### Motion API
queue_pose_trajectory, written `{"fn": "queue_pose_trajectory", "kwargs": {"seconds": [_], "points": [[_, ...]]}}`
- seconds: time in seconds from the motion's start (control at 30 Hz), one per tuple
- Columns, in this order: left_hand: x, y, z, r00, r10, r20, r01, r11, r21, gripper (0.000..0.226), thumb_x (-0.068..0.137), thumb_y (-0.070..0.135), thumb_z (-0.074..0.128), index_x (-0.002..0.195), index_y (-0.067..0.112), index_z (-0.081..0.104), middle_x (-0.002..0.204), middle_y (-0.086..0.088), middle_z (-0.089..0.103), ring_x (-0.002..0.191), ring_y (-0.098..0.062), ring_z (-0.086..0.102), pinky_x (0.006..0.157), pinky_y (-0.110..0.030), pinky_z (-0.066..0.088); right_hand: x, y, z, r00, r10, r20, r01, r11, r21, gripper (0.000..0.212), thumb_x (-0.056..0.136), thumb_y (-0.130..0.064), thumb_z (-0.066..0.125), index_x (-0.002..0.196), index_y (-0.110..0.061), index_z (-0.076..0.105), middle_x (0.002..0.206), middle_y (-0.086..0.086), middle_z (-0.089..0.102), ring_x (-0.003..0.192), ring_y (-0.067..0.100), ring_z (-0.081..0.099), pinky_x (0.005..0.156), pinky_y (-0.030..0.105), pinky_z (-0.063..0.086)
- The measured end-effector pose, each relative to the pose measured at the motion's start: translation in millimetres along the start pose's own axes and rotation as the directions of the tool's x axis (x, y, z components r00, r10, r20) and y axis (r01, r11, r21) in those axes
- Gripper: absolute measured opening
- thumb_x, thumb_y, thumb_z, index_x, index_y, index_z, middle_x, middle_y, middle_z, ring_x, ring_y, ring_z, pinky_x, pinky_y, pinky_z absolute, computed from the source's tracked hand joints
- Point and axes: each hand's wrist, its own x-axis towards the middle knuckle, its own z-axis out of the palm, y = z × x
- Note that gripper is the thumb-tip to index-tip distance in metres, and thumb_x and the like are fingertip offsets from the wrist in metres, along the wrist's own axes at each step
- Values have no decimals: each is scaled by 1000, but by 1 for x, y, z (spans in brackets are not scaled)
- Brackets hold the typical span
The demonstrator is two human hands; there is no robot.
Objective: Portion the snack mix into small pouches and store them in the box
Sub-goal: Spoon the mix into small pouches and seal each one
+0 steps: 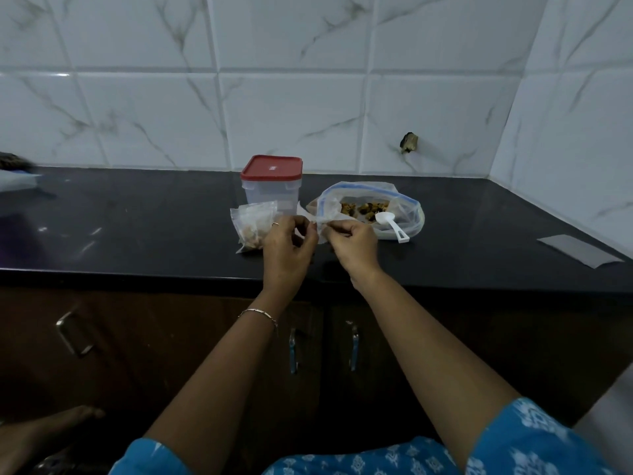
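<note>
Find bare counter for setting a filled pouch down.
Free: counter left of the filled pouches, and between the snack bag and the grey sheet. Crowded: box, pouches, bag, left hand and right hand, pinching a small pouch, bunch mid-counter.

The left hand (287, 248) and right hand (352, 241) cover most of the thin pouch (321, 233) they pinch; the left edge cuts off a dark object (13, 161).

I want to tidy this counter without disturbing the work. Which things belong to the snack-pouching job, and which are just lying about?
Job: small clear pouch pinched between left hand and right hand; filled pouches; big zip bag of snack mix; white scoop; red-lidded box, lid on.
Lying about: flat grey strip at the counter's right; pale object at its far left edge.
</note>
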Motion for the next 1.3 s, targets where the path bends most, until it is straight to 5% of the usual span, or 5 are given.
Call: {"fn": "queue_pose_trajectory", "kwargs": {"seconds": [0.33, 0.5, 0.63, 0.77, 1.3], "points": [[18, 13, -18, 877, 88, 473, -298, 872, 390, 105, 70, 47, 68, 154, 24, 8, 162, 0, 1, 149, -21, -1, 118, -50, 4, 11, -18, -24, 985, -91, 148, 107, 989, -103, 16, 88, -5, 66, 101, -11, 72, 99, -2, 70, 100, 14, 64, 90, 37, 56], [32, 16, -21, 877, 104, 470, -371, 767, 523, 93, 75, 54, 71, 150, 20, 28, 155, -1, 32, 148, -20, 16, 114, -53, -10, 1, -27, -26, 953, -139, 270, 192, 965, -180, 19, 87, -2, 68, 104, -6, 73, 103, 3, 71, 96, 11, 63, 88, 30, 56], [34, 17, -24, 872, 98, 480, -364, 786, 500, 59, 79, 47, 67, 127, 18, 52, 108, -4, 68, 110, -27, 60, 109, -46, 24, -1, -30, -31, 940, -211, 268, 281, 925, -254, 19, 88, -2, 65, 100, -13, 75, 102, 1, 72, 90, 9, 64, 81, 23, 55], [35, 14, -26, 875, 30, 483, -258, 873, 414, 38, 80, 29, 72, 113, 13, 61, 102, -9, 69, 94, -28, 63, 82, -39, 50, 0, -29, -36, 958, -233, 168, 276, 909, -312, 15, 87, -5, 67, 90, -17, 75, 96, -6, 68, 86, 7, 62, 71, 8, 46], [34, 18, -4, 923, 47, 381, -217, 882, 419, 67, 74, 59, 69, 124, 17, 53, 114, -1, 68, 107, -24, 61, 106, -48, 33, 6, -17, -44, 986, -137, 94, 155, 964, -216, 15, 86, -8, 62, 90, -22, 69, 97, -5, 72, 91, 10, 67, 84, 35, 57]]}}
